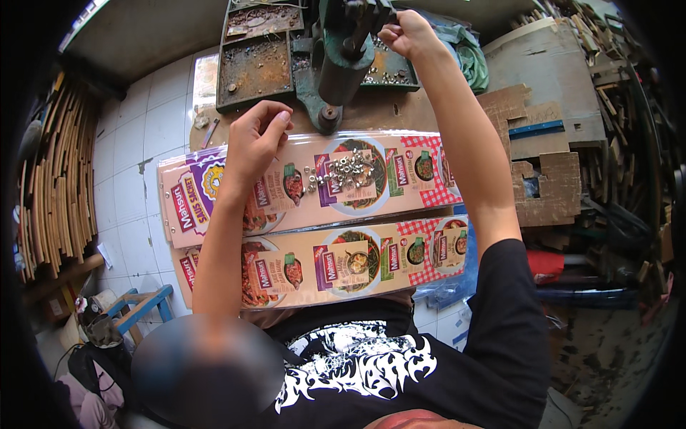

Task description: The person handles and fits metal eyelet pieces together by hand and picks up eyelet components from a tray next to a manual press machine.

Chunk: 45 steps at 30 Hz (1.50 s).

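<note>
My right hand point(409, 34) is closed at the top of a dark green hand press point(346, 77), its fingers wrapped round the press's lever, which is mostly hidden. Beside the press base, my left hand point(260, 134) hovers over the upper stack of printed sheets point(421, 191). Its thumb and fingers are pinched together; what they hold, if anything, is too small to tell. A loose pile of silvery metal eyelets point(351, 169) lies on this stack. The sheets' far edge reaches the press's round lower die point(329, 114).
A second stack of printed sheets point(379, 272) lies nearer my body. Behind the press sits a compartmented metal tray point(257, 71) with scattered small parts. Cut brown boards point(547, 193) stand at the right, and a blue stool point(146, 306) is at lower left.
</note>
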Motion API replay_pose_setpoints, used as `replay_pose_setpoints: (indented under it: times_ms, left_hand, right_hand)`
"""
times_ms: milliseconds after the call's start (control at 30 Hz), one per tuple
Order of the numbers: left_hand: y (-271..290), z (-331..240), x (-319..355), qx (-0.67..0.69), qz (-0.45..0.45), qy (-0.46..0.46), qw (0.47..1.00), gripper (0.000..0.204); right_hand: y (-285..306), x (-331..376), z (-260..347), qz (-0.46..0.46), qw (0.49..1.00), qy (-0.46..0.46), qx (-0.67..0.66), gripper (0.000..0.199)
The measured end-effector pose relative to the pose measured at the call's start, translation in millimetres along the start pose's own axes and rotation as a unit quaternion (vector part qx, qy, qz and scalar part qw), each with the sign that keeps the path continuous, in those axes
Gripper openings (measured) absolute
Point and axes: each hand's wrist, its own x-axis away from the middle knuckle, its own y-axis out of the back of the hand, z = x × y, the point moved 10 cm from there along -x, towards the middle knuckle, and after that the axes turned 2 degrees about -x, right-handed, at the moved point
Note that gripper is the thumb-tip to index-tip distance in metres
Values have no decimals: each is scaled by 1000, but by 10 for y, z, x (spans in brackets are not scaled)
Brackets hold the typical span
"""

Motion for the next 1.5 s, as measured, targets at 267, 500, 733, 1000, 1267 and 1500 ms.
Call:
replay_pose_setpoints:
  times_ms: [267,500,733,1000,1267,1500]
  left_hand:
    - [38,77,43,14,0,9,1000,17]
    - [-50,44,-11,19,11,19,1000,17]
    - [-7,58,-15,20,12,9,1000,18]
    - [-8,36,-6,-9,6,0,1000,20]
    - [1,37,7,-11,3,-4,1000,20]
    - [17,51,-10,-18,4,-12,1000,21]
  right_hand:
    - [-81,-104,-273,-68,998,-16,0,14]
    - [-435,1912,-834,-62,992,-19,-110,29]
    - [-918,2872,-1620,-2,972,-89,-217,51]
    - [-1385,3222,-1741,38,971,-91,-219,55]
    - [-1457,3274,-1774,29,973,-86,-214,56]
    - [-1493,3245,-1787,44,973,-79,-213,55]
